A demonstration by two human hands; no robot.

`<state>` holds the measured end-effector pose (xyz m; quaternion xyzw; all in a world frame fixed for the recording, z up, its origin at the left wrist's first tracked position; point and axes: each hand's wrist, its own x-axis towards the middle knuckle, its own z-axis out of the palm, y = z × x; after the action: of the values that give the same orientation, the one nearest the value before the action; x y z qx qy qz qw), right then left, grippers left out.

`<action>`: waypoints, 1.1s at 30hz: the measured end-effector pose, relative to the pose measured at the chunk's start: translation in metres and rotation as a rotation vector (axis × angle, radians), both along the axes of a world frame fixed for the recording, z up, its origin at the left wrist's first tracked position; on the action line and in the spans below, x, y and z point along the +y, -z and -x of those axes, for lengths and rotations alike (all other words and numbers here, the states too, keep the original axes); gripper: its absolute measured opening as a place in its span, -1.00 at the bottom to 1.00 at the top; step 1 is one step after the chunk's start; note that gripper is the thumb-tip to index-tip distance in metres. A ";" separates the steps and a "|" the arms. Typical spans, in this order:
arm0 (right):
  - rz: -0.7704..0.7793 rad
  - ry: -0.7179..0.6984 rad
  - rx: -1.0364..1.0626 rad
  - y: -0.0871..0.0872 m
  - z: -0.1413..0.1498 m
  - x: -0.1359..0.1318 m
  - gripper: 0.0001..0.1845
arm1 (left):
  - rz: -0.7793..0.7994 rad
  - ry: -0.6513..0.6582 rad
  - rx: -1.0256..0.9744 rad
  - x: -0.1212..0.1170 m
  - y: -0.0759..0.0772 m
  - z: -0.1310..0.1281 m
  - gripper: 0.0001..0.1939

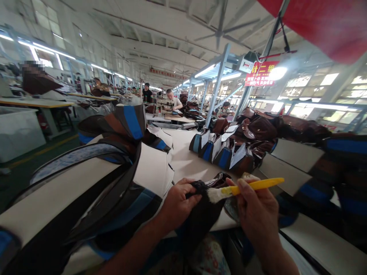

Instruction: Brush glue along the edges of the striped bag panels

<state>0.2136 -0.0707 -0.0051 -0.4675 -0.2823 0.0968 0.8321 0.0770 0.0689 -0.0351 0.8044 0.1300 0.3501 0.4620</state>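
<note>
My left hand (179, 204) is closed on the edge of a dark brown and black bag piece (203, 214), pinching it near the top. My right hand (256, 212) grips a brush with a yellow handle (259, 185). Its pale bristles (215, 194) touch the dark piece right beside my left thumb. Both hands are low in the middle of the view, over the near edge of a white worktable (186, 160).
A big pile of bag panels in white, black, brown and blue (94, 179) fills the left. A row of upright bag pieces (220, 152) stands on the table, with brown bags (258, 128) behind. More stacked panels (309, 164) lie right. People work at distant tables (172, 101).
</note>
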 end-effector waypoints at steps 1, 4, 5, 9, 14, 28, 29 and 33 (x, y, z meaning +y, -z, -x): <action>0.032 0.035 -0.102 -0.001 -0.003 0.006 -0.73 | 0.008 0.009 -0.003 0.000 0.000 -0.002 -0.92; 0.166 0.136 -0.438 0.005 -0.013 0.023 -0.75 | 0.025 0.009 -0.014 -0.001 -0.002 -0.006 -0.91; 0.203 0.168 -0.547 0.007 -0.017 0.027 -0.77 | 0.028 0.005 -0.014 0.000 -0.003 -0.007 -0.90; 0.284 0.338 -0.886 0.003 -0.029 0.027 -0.87 | 0.019 -0.013 0.001 0.002 -0.008 -0.008 -0.89; 0.193 0.326 -0.898 -0.002 -0.028 0.020 -0.94 | 0.035 -0.024 0.033 0.006 -0.010 -0.009 -0.90; 0.237 0.347 -0.886 0.014 -0.029 0.017 -0.92 | -0.085 -0.294 -0.021 0.012 0.012 -0.009 -0.84; 0.224 0.394 -0.767 0.013 -0.028 0.011 -0.88 | -0.077 -0.357 -0.038 0.011 0.019 -0.007 -0.79; 0.159 0.363 -0.370 0.016 -0.006 -0.022 -0.73 | 0.033 -0.481 -0.053 0.005 0.054 0.001 -0.34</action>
<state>0.2201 -0.0925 -0.0214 -0.5842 -0.3326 -0.1194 0.7306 0.0763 0.0737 -0.0887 0.7332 0.3111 0.4690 0.3817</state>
